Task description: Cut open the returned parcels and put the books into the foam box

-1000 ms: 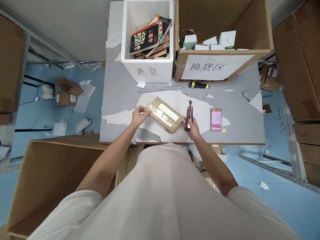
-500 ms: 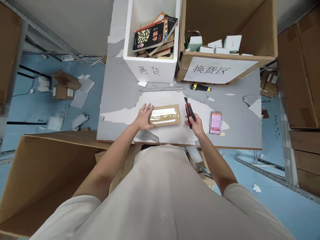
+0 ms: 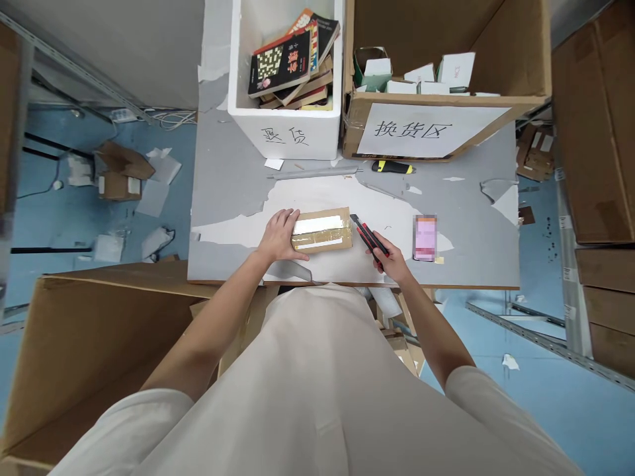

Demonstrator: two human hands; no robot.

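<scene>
A small cardboard box [image 3: 322, 239] sealed with shiny tape and bearing white strips lies on the table in front of me. My left hand [image 3: 278, 237] grips its left end, fingers over the far side and thumb at the near corner. A red and black utility knife [image 3: 369, 237] is in my right hand [image 3: 393, 262], fingers wrapped round its handle. The knife's front end points to the upper left, close beside the box's right end; I cannot tell whether it touches.
A phone [image 3: 425, 239] lies right of the knife. Behind are a second, yellow and black knife [image 3: 393, 167], a white foam bin [image 3: 285, 135] of books and a large carton [image 3: 476, 106] with small boxes. An open carton [image 3: 99, 344] stands at lower left.
The knife in my right hand has turned from nearly upright to slanting left, its front end coming nearer the box. My left hand keeps its hold. The whole view has shifted slightly.
</scene>
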